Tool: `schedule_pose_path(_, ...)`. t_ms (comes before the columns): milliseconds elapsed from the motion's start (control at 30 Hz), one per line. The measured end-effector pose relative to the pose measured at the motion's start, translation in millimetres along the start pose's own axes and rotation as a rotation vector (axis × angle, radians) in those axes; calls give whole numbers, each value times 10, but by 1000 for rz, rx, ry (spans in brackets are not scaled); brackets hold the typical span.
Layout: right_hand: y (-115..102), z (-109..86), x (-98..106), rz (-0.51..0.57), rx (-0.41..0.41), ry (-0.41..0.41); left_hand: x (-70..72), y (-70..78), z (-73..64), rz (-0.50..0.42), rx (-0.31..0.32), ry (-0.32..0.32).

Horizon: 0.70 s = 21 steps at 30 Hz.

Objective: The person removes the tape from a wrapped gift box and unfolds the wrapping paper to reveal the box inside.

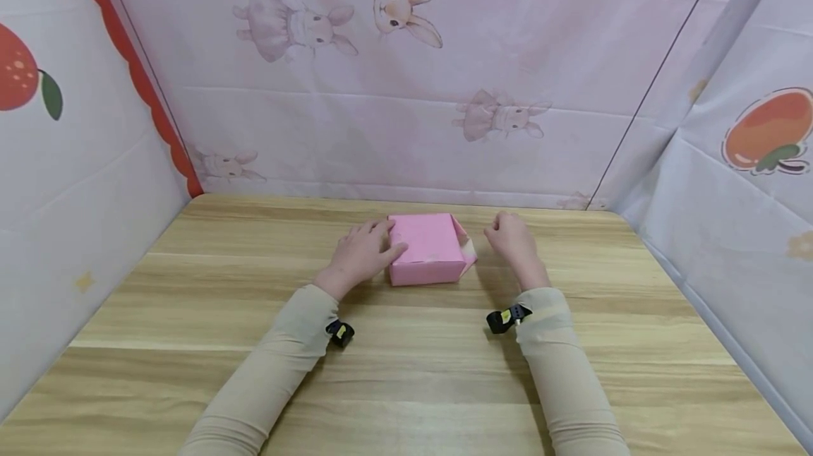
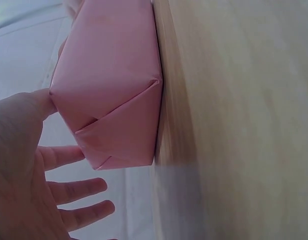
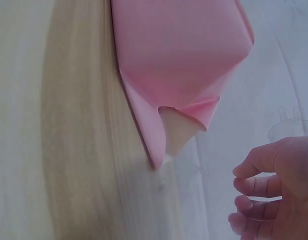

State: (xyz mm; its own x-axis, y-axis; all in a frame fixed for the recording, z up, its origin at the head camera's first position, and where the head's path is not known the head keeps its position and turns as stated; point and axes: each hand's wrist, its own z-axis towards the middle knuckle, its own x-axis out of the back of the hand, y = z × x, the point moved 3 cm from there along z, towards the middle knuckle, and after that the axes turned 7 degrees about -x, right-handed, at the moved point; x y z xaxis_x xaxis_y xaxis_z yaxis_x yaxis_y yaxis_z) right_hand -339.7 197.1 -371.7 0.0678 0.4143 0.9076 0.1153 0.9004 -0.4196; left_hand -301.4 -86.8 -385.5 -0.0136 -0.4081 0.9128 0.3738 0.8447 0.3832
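Observation:
A box wrapped in pink paper (image 1: 425, 238) lies on the wooden table. My left hand (image 1: 360, 253) rests at its left end, thumb on the top edge. In the left wrist view, that end has neatly folded paper, and the hand's (image 2: 24, 170) outer fingers extend straight, clear of the box. At the right end, a loose pink paper flap (image 3: 149, 125) sticks out, with a pale surface showing inside it. Apart from the box, to its right, my right hand (image 1: 513, 244) has loosely curled fingers and holds nothing.
The wood-grain table (image 1: 406, 371) spreads around the box and both forearms. Behind it hangs a pink cloth (image 1: 381, 145) with rabbit prints. White cloths with fruit prints hang at the left (image 1: 76, 195) and right (image 1: 737, 223). Each wrist wears a black strap.

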Motion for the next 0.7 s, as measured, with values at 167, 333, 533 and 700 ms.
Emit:
schedule_pose_path(167, 7, 2, 4, 4, -1, 7, 18, 31, -9, 34, -4, 28)
schedule_pose_path(333, 10, 4, -9, -11, 5, 16, 26, 43, -8, 62, -1, 63)
schedule_pose_path(533, 9, 11, -17, -14, 3, 12, 16, 46, 0, 75, 7, 104)
schedule_pose_path(700, 4, 7, -20, -6, 5, 4, 19, 60, -10, 67, 6, 129)
